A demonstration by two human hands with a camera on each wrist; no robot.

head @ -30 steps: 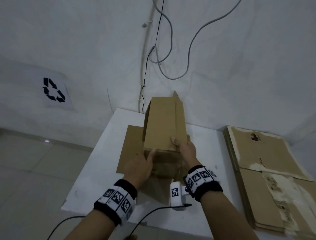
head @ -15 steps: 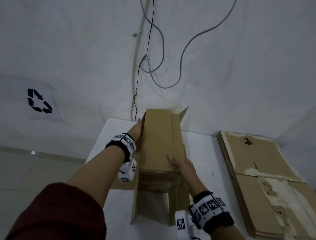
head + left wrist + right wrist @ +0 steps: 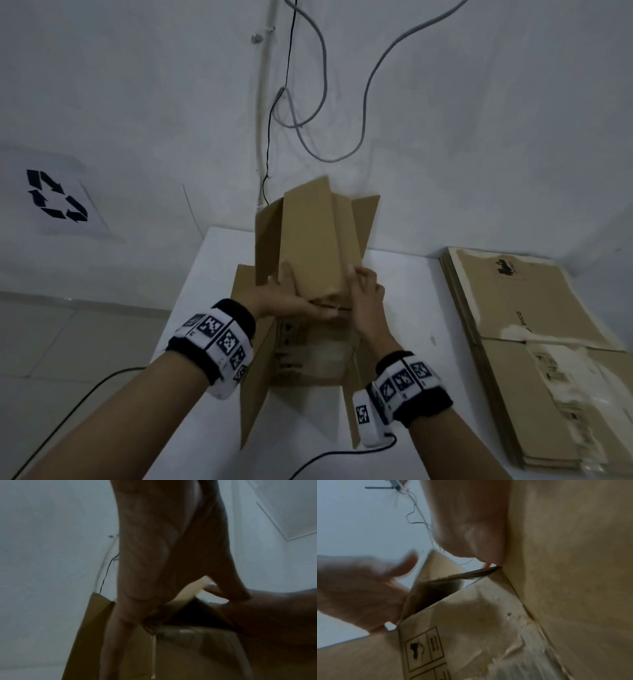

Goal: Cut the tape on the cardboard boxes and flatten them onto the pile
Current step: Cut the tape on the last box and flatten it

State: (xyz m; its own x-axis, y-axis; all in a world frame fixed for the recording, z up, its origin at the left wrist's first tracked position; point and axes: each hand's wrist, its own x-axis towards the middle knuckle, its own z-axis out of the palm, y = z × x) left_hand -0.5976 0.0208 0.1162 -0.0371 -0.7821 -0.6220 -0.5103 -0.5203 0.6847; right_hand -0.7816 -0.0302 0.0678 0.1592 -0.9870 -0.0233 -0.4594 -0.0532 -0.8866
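Observation:
A brown cardboard box (image 3: pixel 315 233) stands in the middle of the white table (image 3: pixel 212 274), its near flaps spread open and its far flaps sticking up. My left hand (image 3: pixel 291 298) is at the near left corner of the top panel, with straight fingers along the panel's near edge and the thumb raised. My right hand (image 3: pixel 364 291) grips the near right corner, its fingers over the top edge. The right wrist view shows the right palm (image 3: pixel 467 520) against the box wall (image 3: pixel 565 561) and the left hand (image 3: pixel 359 588) blurred. No cutter is in view.
A pile of flattened boxes (image 3: pixel 534 325) lies on the right of the table. Loose cables (image 3: pixel 308 113) hang on the wall behind the box. A recycling sign (image 3: pixel 56 198) is on the wall at left. Thin cables trail off the table's near edge.
My left hand came back from the box's far left side to its near edge. The box's far end has lifted and its far flaps have sprung apart. My right hand stayed at the near right corner.

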